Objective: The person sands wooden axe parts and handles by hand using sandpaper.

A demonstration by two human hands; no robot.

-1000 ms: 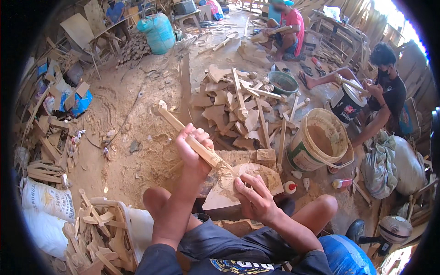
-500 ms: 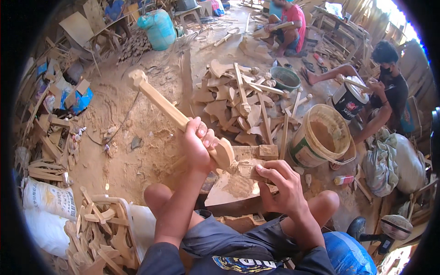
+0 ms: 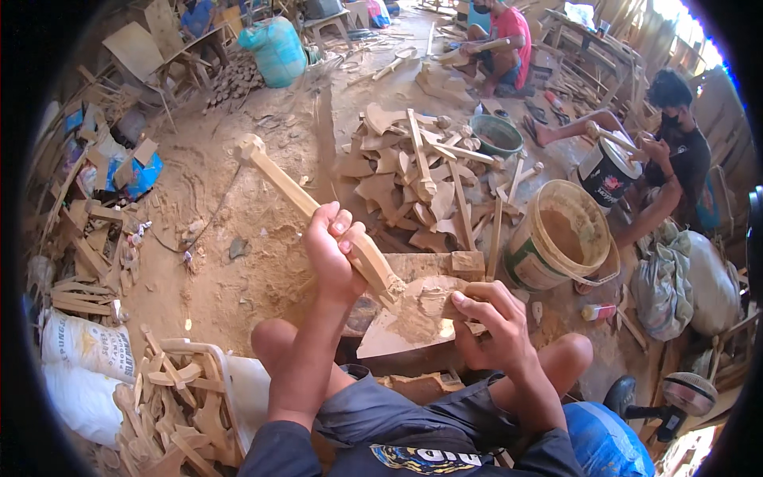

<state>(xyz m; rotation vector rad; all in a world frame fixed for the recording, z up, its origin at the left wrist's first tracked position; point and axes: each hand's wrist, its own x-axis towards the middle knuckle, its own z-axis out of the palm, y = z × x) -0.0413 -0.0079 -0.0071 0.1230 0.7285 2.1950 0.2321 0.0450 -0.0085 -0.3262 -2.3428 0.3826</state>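
Observation:
My left hand [image 3: 334, 253] is closed around a long carved wooden piece [image 3: 280, 184] with a knobbed far end. It slants from the upper left down toward the middle, and its wider near end carries tan paste at the tip. Close to that tip, my right hand [image 3: 494, 318] pinches a small flat paste-smeared piece [image 3: 437, 300]; its exact kind is hard to make out. Both hands are over a pale board [image 3: 381, 340] spread with tan paste, in front of my knees. A wooden block [image 3: 466, 263] lies just beyond the board.
Ahead is a heap of cut wooden parts [image 3: 389, 179]. A bucket of tan powder or paste [image 3: 531, 254] stands to the right, near a co-worker [image 3: 675, 151] holding a wooden piece. More wooden parts fill a container [image 3: 226, 397] at lower left. Another person [image 3: 509, 44] sits farther back.
The wooden piece in my left hand has turned, and its far end has shifted slightly right and down. The near tip has moved a little down and left. My right hand has barely moved.

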